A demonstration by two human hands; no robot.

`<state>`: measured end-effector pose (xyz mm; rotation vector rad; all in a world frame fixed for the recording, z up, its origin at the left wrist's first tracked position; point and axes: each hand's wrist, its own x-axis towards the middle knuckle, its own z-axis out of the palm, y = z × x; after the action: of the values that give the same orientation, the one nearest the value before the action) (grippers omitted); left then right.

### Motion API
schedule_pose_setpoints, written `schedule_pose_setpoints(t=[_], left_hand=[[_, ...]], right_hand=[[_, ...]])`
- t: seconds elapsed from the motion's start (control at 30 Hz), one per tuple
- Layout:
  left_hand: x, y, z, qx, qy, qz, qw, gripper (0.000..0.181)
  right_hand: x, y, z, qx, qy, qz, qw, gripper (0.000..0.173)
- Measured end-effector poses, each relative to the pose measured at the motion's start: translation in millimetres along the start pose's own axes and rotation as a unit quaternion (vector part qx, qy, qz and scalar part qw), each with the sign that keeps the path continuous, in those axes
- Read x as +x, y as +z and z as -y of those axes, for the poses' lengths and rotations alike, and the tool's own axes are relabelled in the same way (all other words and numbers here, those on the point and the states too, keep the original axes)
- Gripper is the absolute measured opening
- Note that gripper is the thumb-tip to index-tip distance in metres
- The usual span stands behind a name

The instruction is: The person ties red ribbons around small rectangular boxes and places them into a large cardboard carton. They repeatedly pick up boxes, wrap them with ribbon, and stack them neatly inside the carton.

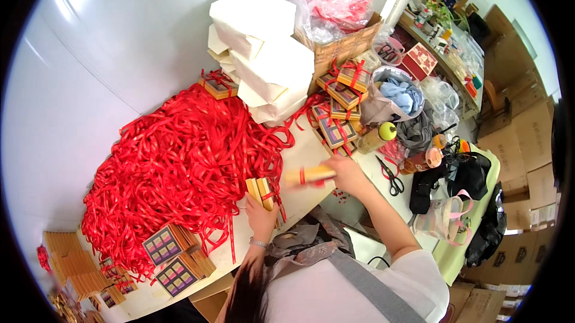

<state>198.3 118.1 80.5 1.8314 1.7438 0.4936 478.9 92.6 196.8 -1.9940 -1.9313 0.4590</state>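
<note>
My left hand holds a pair of small gold-edged boxes upright, with a red ribbon round at least one of them. My right hand grips another gold-edged box with a red band; it is blurred. Left of both hands lies a large heap of red ribbons. Beyond my right hand is a pile of ribbon-tied boxes. Stacks of flat boxes with coloured squares on top stand near the table's front edge.
White foam-like wrapped packs are piled at the back, beside a woven basket. A yellow-green-capped bottle, black-handled scissors, a pink-capped bottle and a fabric bag lie to the right. More stacked boxes stand far left.
</note>
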Motion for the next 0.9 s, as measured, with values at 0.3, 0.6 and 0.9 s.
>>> schedule_pose_setpoints(t=[0.3, 0.6, 0.9], left_hand=[[1, 10, -49, 0.160, 0.047, 0.111, 0.980, 0.114], [3, 18, -62, 0.223, -0.016, 0.057, 0.973, 0.112], [93, 44, -189, -0.190, 0.226, 0.169, 0.940, 0.092]], right_hand=[[74, 112, -2, 0.067, -0.224, 0.084, 0.969, 0.042], [142, -49, -180, 0.393, 0.470, -0.482, 0.627, 0.060], [130, -51, -206, 0.624, 0.334, -0.329, 0.625, 0.061]])
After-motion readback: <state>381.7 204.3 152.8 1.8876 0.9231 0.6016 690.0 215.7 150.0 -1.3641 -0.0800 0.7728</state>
